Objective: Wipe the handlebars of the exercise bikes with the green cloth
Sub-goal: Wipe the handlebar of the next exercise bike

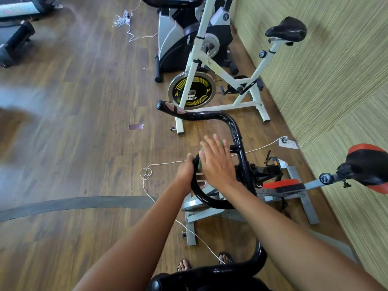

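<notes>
Soft daylight is glaring off the floor (42,95) at left; wide-angle distortion is bending the edges, and the right hand (216,162) is blurring slightly.

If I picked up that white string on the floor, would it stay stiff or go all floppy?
Probably floppy: the white cord lies in loose loops and bends on the floor. It looks thin, so it is likely light too.
</notes>
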Motion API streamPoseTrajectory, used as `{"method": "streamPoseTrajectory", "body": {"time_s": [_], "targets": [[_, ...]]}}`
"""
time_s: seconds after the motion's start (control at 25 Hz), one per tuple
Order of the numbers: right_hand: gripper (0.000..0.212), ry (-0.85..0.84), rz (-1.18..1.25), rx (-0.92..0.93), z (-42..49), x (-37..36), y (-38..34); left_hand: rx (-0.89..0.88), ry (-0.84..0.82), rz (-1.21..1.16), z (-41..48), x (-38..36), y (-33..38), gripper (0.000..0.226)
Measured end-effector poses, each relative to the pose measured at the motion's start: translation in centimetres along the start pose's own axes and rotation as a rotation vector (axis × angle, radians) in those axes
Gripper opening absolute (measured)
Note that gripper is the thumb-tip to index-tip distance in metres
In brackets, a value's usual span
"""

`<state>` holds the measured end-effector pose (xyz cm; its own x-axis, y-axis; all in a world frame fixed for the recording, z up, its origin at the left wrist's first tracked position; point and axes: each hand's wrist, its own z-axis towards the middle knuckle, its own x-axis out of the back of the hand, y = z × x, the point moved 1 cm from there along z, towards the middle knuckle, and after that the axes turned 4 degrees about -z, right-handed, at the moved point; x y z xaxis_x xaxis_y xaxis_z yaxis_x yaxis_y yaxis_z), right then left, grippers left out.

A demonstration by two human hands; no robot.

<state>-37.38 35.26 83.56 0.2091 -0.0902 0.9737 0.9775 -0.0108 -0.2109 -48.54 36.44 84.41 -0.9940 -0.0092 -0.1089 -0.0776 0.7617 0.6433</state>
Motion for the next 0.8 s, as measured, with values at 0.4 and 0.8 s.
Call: {"method": "streamPoseTrajectory", "body": {"time_s": [0.4,0.8], "targets": [[0.047,0.048,0.027,0.074,-0.3,-0.3,3.0,-0.182,0.344,0.136,1.3,-1.9,-1.1,0.066],[0.045,0.204,0.026,-0.170,-0.9,-0.8,0.9,-0.235,0.369,0.153,1.2,-1.8,-1.0,0.065]]}}
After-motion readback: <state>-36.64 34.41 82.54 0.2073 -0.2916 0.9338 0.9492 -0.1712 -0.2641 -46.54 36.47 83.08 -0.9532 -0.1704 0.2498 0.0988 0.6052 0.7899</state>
